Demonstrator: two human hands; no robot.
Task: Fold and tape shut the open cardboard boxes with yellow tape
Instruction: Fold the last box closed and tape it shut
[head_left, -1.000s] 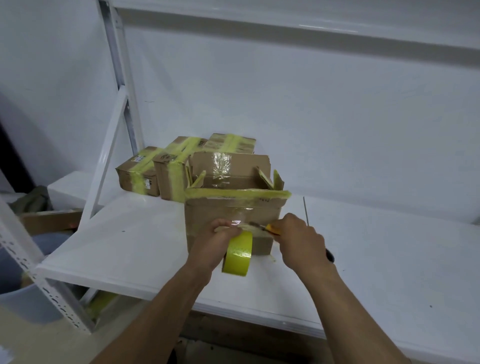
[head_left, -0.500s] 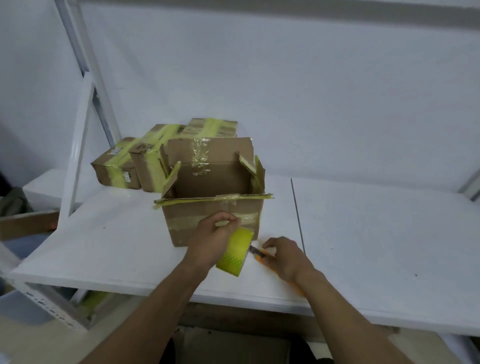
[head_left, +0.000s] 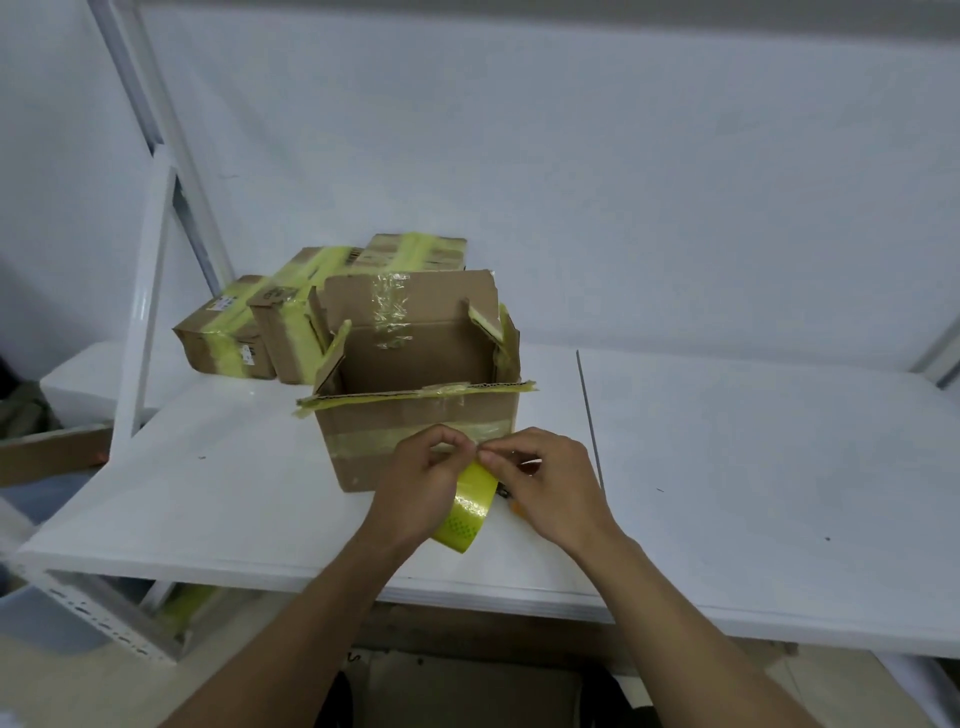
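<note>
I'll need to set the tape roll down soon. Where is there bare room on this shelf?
Widest: the white shelf right of the open box, past the seam. Smaller: left of the box, before the taped boxes. Crowded: in front of the box, with left hand, right hand, tape roll and small orange tool.

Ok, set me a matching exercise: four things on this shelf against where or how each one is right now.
Things:
1. open box
2. tape roll
3. taped boxes
4. knife

Places and states:
A. gripped by the left hand
B. on the shelf, mostly hidden by the right hand
C. flaps up
D. behind the open box, to its left

Pairs: 1-C; 2-A; 3-D; 4-B
</note>
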